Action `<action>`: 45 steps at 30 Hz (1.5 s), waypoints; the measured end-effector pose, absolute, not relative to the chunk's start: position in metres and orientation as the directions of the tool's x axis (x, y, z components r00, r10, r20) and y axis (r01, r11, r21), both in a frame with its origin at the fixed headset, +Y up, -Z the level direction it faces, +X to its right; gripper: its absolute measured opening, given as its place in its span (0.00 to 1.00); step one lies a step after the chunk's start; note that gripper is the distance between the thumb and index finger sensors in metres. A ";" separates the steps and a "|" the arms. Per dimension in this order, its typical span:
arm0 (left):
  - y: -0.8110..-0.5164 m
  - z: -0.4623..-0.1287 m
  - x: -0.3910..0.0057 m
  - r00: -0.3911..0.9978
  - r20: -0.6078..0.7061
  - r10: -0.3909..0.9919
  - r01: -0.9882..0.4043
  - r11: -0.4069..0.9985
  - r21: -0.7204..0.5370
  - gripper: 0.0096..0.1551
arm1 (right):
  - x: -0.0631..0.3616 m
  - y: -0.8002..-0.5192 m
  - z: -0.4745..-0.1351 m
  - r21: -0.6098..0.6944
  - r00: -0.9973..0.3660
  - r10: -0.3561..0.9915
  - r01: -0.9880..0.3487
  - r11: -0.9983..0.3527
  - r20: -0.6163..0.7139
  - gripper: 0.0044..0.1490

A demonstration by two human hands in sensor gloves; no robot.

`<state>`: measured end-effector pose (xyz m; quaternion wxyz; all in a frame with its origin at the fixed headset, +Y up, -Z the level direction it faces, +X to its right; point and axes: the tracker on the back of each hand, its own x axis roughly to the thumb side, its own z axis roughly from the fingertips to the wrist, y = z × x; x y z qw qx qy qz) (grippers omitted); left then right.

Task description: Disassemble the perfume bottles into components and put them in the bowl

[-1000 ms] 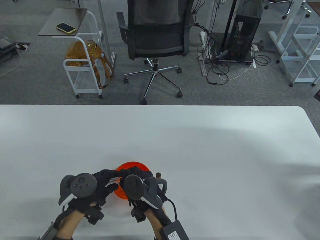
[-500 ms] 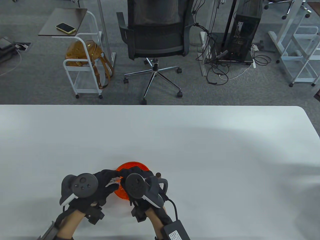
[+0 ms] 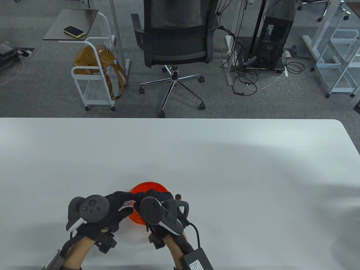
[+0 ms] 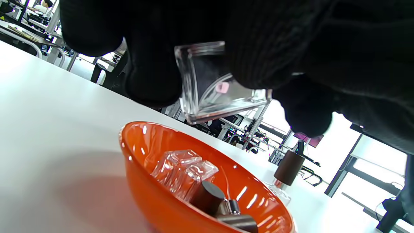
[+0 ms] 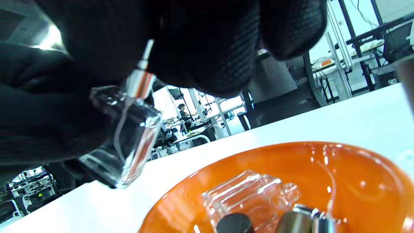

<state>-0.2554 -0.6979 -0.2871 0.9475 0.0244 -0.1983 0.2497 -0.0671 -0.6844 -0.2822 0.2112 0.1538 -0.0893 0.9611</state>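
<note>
A clear square glass perfume bottle [image 4: 210, 87] hangs just above the near left rim of the orange bowl [image 3: 149, 186]. My left hand [image 3: 123, 203] grips the bottle's body [image 5: 126, 145]. My right hand [image 3: 142, 197] pinches its silver spray neck [image 5: 139, 81] from above; the top of the sprayer is hidden under the fingers. Inside the bowl [image 5: 355, 168] lie a bare glass bottle [image 5: 249, 192], dark round caps [image 4: 207, 197] and a silver pump part [image 5: 312, 213]. In the table view the held bottle [image 3: 128, 203] shows only as a glint between the gloves.
One more perfume bottle with a brown cap [image 3: 177, 196] stands on the white table [image 3: 225, 157] just right of the bowl, beside my right wrist, also seen in the left wrist view [image 4: 288, 168]. A cable and black box [image 3: 197, 260] trail from my right forearm.
The right hand has shifted very slightly on the bottle's neck. The left hand, bottle and bowl stay where they were.
</note>
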 end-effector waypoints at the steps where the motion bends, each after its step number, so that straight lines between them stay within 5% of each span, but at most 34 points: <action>1: -0.697 -0.288 -0.256 0.796 0.385 0.466 -0.486 0.872 -0.051 0.30 | -0.068 -0.684 -0.282 -0.101 -0.864 0.376 -0.429 -0.898 0.334 0.30; 9: -0.697 -0.287 -0.255 0.802 0.383 0.459 -0.476 0.878 -0.054 0.30 | -0.066 -0.685 -0.283 -0.106 -0.866 0.375 -0.429 -0.897 0.329 0.28; 15: -0.697 -0.289 -0.268 0.862 0.260 0.435 -0.453 0.892 0.010 0.31 | -0.046 -0.662 -0.282 -0.279 -0.913 0.287 -0.368 -0.887 0.292 0.27; 23: -0.698 -0.296 -0.276 0.850 0.207 0.485 -0.497 0.868 0.006 0.31 | -0.071 -0.695 -0.288 -0.318 -0.955 -0.240 0.176 -0.932 0.175 0.27; 30: -0.699 -0.296 -0.271 0.867 0.216 0.450 -0.453 0.891 -0.037 0.31 | -0.101 -0.727 -0.295 -0.265 -0.860 -0.453 0.392 -0.881 0.234 0.26; 37: -0.697 -0.295 -0.273 0.874 0.198 0.444 -0.449 0.893 -0.018 0.30 | -0.075 -0.704 -0.295 -0.216 -0.952 -0.229 0.185 -0.959 0.201 0.27; 45: -0.686 -0.305 -0.242 0.954 0.156 0.257 -0.255 0.966 -0.031 0.31 | -0.017 -0.670 -0.299 -0.297 -0.998 -0.021 0.003 -0.955 0.056 0.27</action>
